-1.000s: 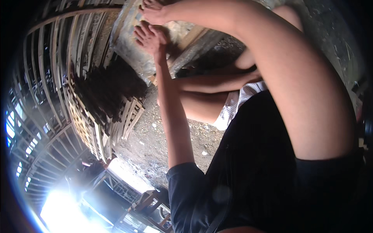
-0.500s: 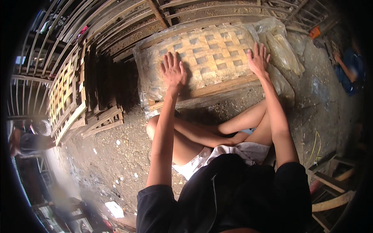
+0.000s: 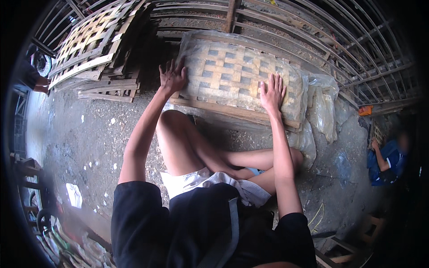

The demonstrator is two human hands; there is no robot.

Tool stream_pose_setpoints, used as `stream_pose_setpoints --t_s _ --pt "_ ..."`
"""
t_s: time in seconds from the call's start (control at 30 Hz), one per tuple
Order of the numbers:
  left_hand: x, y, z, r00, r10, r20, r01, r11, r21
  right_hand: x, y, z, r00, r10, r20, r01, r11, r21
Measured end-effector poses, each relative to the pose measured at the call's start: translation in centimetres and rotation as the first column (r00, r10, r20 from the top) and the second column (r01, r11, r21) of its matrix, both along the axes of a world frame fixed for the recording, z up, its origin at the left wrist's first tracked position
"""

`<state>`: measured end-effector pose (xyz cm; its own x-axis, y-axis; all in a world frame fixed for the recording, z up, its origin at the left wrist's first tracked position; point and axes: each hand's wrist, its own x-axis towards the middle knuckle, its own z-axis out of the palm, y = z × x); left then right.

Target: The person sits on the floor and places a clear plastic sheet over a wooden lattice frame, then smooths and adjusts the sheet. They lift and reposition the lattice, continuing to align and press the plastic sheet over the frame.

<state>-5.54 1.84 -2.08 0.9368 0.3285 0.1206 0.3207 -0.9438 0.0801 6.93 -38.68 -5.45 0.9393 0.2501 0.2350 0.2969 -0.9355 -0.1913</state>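
Note:
A woven bamboo panel [image 3: 232, 76] wrapped in clear plastic lies on the ground in front of my crossed legs. My left hand [image 3: 172, 76] rests at its left edge with fingers spread, touching the plastic. Flat on the panel's right part lies my right hand [image 3: 271, 93], palm down, fingers apart. Neither hand grips anything. A wooden batten [image 3: 232, 110] runs along the panel's near edge.
A stack of woven lattice panels [image 3: 96, 44] lies at the upper left. Curved metal bars [image 3: 357, 49] stand behind the panel. Loose plastic sheet [image 3: 324, 109] hangs at the right. A person in blue [image 3: 386, 156] sits at far right; another person [image 3: 33, 78] is at far left.
The view has swung down and steadied on the panel. Both hands stay flat on it; the left hand has shifted toward the panel's left edge.

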Motion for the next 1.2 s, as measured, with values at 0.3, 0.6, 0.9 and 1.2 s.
stream_pose_setpoints --t_s 0.3,0.6,0.9,1.2 --pt "5.6 -10.9 0.8 0.893 -0.394 0.218 0.388 0.919 0.071 0.4 0.8 -0.8 0.999 0.013 0.047 -0.013 1.000 -0.002" --pt "9.0 -3.3 -3.2 0.947 -0.242 0.211 0.237 0.970 0.048 0.4 1.6 -0.5 1.000 0.027 0.008 -0.026 1.000 -0.016" --pt "7.5 -3.9 0.4 0.979 -0.007 0.204 0.025 0.996 -0.083 0.5 1.4 -0.8 1.000 -0.012 0.002 0.012 1.000 -0.015" --pt "4.6 -1.0 -1.4 0.806 -0.555 0.207 0.574 0.818 -0.037 0.6 1.4 -1.2 0.999 -0.016 0.040 0.016 1.000 -0.004"
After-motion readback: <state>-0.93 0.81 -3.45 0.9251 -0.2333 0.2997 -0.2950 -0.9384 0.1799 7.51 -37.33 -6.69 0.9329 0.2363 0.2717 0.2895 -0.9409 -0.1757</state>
